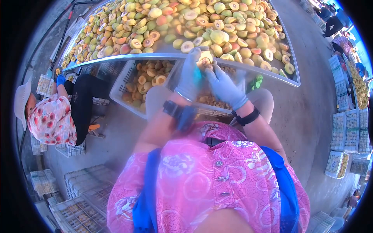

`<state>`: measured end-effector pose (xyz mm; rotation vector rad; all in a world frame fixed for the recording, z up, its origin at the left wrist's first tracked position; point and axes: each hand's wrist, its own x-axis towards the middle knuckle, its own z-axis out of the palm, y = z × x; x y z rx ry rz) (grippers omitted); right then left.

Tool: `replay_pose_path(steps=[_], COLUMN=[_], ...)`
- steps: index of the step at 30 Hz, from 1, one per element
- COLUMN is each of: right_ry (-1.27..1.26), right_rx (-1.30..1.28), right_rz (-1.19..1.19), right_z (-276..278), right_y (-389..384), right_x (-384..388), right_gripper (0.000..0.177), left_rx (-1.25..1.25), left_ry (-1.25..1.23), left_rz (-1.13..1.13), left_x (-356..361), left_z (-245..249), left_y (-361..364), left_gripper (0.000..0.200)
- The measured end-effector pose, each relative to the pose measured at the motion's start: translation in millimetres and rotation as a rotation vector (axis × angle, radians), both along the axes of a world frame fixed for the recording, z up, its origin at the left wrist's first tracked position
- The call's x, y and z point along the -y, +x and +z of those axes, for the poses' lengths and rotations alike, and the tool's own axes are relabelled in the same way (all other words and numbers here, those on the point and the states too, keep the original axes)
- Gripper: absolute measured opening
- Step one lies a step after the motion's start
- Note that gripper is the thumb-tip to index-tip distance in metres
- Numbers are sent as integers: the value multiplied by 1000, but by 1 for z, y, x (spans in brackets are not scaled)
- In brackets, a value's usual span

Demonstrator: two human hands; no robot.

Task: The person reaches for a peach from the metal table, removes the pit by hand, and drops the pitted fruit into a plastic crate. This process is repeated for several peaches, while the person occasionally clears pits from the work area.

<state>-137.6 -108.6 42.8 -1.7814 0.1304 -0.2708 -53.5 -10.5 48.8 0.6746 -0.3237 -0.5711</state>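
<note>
My left hand (190, 75), in a pale glove, is closed around a yellow peach half (206, 58) at the metal rim of a fruit-covered table. Gloved too, my right hand (226, 86) comes in from the right, its fingertips pinched together against the lower side of that fruit. A small brownish piece, perhaps a pit, shows between the two hands; whether a tool is in my right fingers cannot be made out. Beyond my hands lie heaped whole and halved peaches (217, 37), several halves with pits showing.
A white crate (128, 83) of fruit halves stands below the table, left of my knees. Another crate (215, 110) with brown pits sits between them. A green thing (256, 82) hangs near my right knee. A co-worker (54, 116) sits at left. Stacked crates (345, 130) line the right.
</note>
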Motion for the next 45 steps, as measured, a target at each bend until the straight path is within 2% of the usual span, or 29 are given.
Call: replay_pose_path(steps=[1, 5, 6, 8, 11, 13, 15, 17, 18, 20, 23, 24, 26, 28, 29, 31, 32, 34, 36, 38, 39, 41, 42, 45], right_ry=[-38, -93, -92, 310, 414, 433, 453, 694, 696, 1065, 1219, 1221, 1422, 1497, 1570, 1569, 1561, 1631, 1697, 1770, 1754, 1727, 1696, 1599], right_rx=[6, 62, 62, -320, -349, -350, -355, -422, -425, -533, -567, -568, -511, -504, -495, -473, -451, -415, -377, -272, -243, -251, -262, -326], right_rz=[23, 81, 80, 175, 180, 194, 207, 220, 223, 440, 564, 565, 785, 832, 877, 928, 973, 1007, 1039, 755, 732, 719, 701, 636], right_z=[-3, -24, -10, 27, 22, 16, 16, 23, 18, 1, -12, -17, -25, -33, -36, -32, -31, -46, -57, -63, -63, -71, -75, -80], right_y=[0, -1, -6, -23, -26, -25, -27, -31, -30, -29, -27, -25, -21, -17, -15, -17, -18, -16, -13, -11, -9, -4, -2, 3], right_x=[1, 3, 1, -6, -7, -6, -7, -11, -9, 1, 5, 5, 6, 6, 5, 3, 3, 6, 13, 20, 22, 22, 21, 19], right_gripper=[42, 37, 37, 33, 30, 30, 30, 27, 27, 27, 30, 30, 34, 35, 36, 36, 37, 39, 42, 43, 44, 43, 43, 42], left_rx=[-17, 98, -1, -104, -162, 171, 178, 181, 220, 257, 367, 360, 353, -32, -31, -328, -325, -320, -79, 113, 115, 665, 666, 901], left_ry=[51, 156, 216, 278, 307, 533, 539, 547, 520, 493, 562, 524, 486, 363, 370, 218, 223, -56, 181, 542, 547, 997, 1000, 1352], left_rz=[64, 51, 23, -7, -19, 42, 12, -13, -77, -141, -120, -180, -239, -181, -177, -46, -39, 126, 293, 528, 532, 732, 737, 519], left_x=[1, -3, -5, -5, -5, -6, -7, -12, -16, -18, -18, -22, -25, -24, -22, -20, -23, -41, -86, -104, -113, -122, -115, -72], left_z=[1, 15, 28, 37, 31, 18, 13, 17, 18, 15, 8, 14, 20, 21, 16, -7, -16, -34, -58, -2, -3, -12, -15, -25], left_y=[-1, -4, -9, -13, -9, -3, -3, -4, -3, -2, 1, 1, -3, -9, -6, 5, 14, 40, 91, 80, 88, 111, 117, 131], left_gripper=[40, 37, 41, 45, 54, 58, 59, 60, 61, 62, 62, 61, 61, 59, 59, 57, 57, 55, 49, 42, 42, 39, 39, 48])
